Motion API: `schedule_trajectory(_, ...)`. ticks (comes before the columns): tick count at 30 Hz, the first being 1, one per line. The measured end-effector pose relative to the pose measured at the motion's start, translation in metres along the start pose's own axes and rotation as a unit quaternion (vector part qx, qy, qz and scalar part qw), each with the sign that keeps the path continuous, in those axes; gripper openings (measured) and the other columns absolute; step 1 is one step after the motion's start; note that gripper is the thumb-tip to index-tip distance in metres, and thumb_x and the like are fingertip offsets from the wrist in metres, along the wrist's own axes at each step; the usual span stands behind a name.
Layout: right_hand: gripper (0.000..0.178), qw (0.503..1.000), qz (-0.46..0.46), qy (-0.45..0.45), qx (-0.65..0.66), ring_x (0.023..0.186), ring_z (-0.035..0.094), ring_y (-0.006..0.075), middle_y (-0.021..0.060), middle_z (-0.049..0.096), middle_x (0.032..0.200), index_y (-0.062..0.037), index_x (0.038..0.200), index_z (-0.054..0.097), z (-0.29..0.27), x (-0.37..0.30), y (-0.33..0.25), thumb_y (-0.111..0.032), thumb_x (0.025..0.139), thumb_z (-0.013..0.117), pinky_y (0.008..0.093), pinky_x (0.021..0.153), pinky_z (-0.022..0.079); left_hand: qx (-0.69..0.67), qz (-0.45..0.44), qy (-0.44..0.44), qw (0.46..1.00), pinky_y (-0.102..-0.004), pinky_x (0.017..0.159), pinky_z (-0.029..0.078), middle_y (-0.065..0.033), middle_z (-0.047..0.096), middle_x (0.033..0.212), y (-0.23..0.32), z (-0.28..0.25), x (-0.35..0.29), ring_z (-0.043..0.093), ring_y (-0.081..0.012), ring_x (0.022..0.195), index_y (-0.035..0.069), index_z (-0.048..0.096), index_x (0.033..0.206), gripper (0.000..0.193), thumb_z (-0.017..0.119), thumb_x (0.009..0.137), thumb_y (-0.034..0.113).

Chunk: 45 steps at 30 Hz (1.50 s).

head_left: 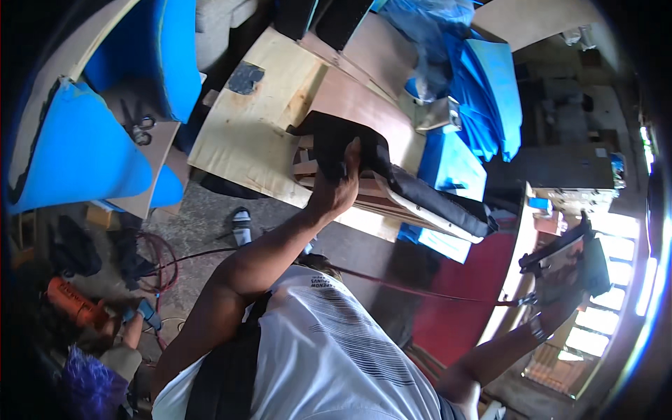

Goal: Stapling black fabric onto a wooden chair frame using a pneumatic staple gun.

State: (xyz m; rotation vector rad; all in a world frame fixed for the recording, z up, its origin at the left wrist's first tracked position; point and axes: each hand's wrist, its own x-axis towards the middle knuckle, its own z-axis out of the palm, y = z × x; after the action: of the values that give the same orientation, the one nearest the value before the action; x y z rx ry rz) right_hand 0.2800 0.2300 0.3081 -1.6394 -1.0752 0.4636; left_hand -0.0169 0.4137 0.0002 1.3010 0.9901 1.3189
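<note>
My left hand [341, 187] grips black fabric [343, 136] draped over one end of a slatted wooden frame [392, 204]; its thumb lies over the cloth and some fingers are hidden. Along the frame's far edge runs a black padded strip [441, 201]. The frame lies on a worktop [231, 143] of pale and brown boards. Out to the right, my right hand [570, 297] is closed round a dark air staple gun [560, 255], raised well away from the frame. A red hose [420, 292] joins the gun near its handle.
Blue curved panels [105, 154] stand at left, with scissors [140, 128] beside them. A metal tin [441, 115] and blue sheeting [483, 98] sit beyond the frame. At lower left, another person's hand [133, 329] is near an orange object [73, 304]. Coiled hose [164, 266] lies on the floor.
</note>
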Motion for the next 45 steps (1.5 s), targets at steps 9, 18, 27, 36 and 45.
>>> schedule_trajectory(9,0.037,0.849,-0.059,-0.285,-0.442,0.087,0.066,0.0184,0.0124,0.067,0.106,0.0000,0.110,0.064,0.179,0.099,-0.127,-0.024,0.084,0.077,0.0317,0.075,0.054,-0.343,-0.045,0.033,0.938,-0.0290,0.090,0.044,-0.0045,0.058,0.102,0.001,0.060,-0.006,0.054,-0.0145,0.099,0.000,0.056,0.113,0.034,0.043,0.105,0.031)
schedule_trajectory(18,0.052,0.577,0.035,-0.533,-0.618,0.043,0.055,0.0102,0.0013,0.056,0.053,-0.0006,0.085,0.070,0.332,0.107,-0.075,-0.053,0.083,0.073,0.0252,0.043,0.044,-0.381,-0.068,0.032,0.922,-0.0306,0.091,0.045,-0.0085,0.059,0.107,-0.014,0.075,-0.019,0.057,-0.0180,0.100,-0.003,0.053,0.119,0.036,0.043,0.105,0.030)
schedule_trajectory(27,0.056,0.482,0.055,-0.554,-0.676,0.044,0.058,0.0115,0.0021,0.058,0.052,0.0008,0.083,0.069,0.368,0.107,-0.051,-0.055,0.081,0.074,0.0250,0.044,0.049,-0.349,-0.045,0.066,0.934,-0.0355,0.097,0.043,-0.0158,0.056,0.118,-0.026,0.077,-0.020,0.055,-0.0250,0.110,-0.004,0.046,0.128,0.044,0.042,0.104,0.033)
schedule_trajectory(36,0.060,0.469,0.034,-0.564,-0.679,0.046,0.060,0.0126,0.0040,0.059,0.052,-0.0003,0.075,0.070,0.365,0.109,-0.027,-0.060,0.076,0.075,0.0275,0.045,0.051,-0.339,-0.032,0.046,0.939,-0.0327,0.099,0.041,-0.0168,0.052,0.125,-0.016,0.077,-0.025,0.052,-0.0240,0.116,-0.005,0.039,0.135,0.049,0.040,0.105,0.033)
schedule_trajectory(45,0.056,0.456,0.014,-0.528,-0.716,0.039,0.053,0.0131,0.0032,0.054,0.048,0.0005,0.070,0.067,0.363,0.102,-0.019,-0.054,0.078,0.077,0.0271,0.037,0.044,-0.317,-0.055,0.056,0.945,-0.0305,0.085,0.045,-0.0116,0.059,0.102,-0.027,0.105,-0.031,0.055,-0.0196,0.096,-0.006,0.050,0.118,0.044,0.040,0.104,0.034)
